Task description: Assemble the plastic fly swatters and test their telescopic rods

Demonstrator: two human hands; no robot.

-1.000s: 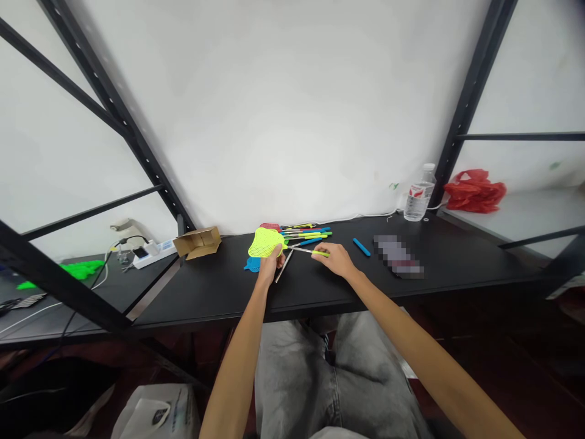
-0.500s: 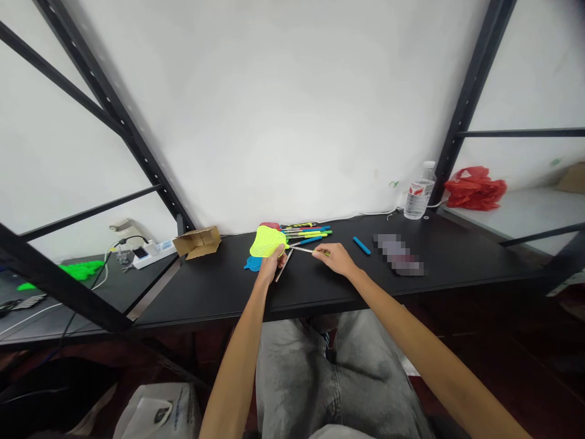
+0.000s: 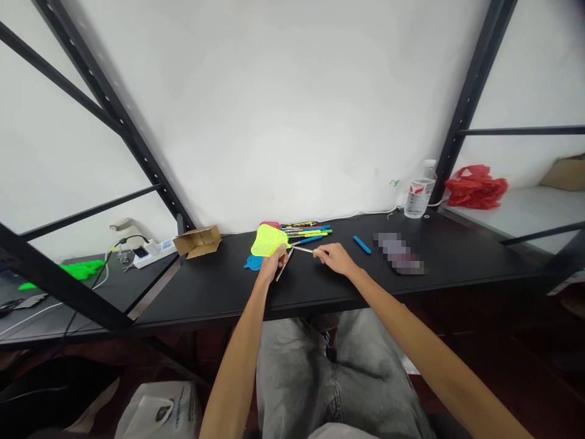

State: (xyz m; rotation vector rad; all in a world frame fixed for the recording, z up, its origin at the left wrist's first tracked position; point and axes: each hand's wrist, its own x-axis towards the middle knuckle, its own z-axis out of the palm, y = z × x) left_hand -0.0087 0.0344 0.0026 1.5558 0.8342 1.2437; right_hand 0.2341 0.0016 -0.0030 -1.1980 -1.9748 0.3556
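A yellow perforated fly swatter head [image 3: 267,241] is pinched near its neck by my left hand [image 3: 273,263]. From that neck a thin metal rod [image 3: 302,249] runs to the right, and my right hand [image 3: 335,258] is closed on its far end. Under and beside my left hand, another metal rod [image 3: 283,268] lies slanted on the table. A blue swatter head [image 3: 253,263] is partly covered by the yellow one, and a red swatter head [image 3: 272,224] shows behind. Several rods with coloured handles [image 3: 315,233] lie beyond my hands.
A loose blue handle [image 3: 362,244] and a blurred-out item [image 3: 398,253] lie to the right on the black table [image 3: 219,299]. At the back stand a water bottle [image 3: 419,190] and a red plastic bag [image 3: 475,186]. An open cardboard box [image 3: 197,241] and a power strip [image 3: 155,253] are leftward.
My hands and the swatter have barely moved. The yellow head is tilted slightly differently, and my right fingers have closed a little more around the rod's end.
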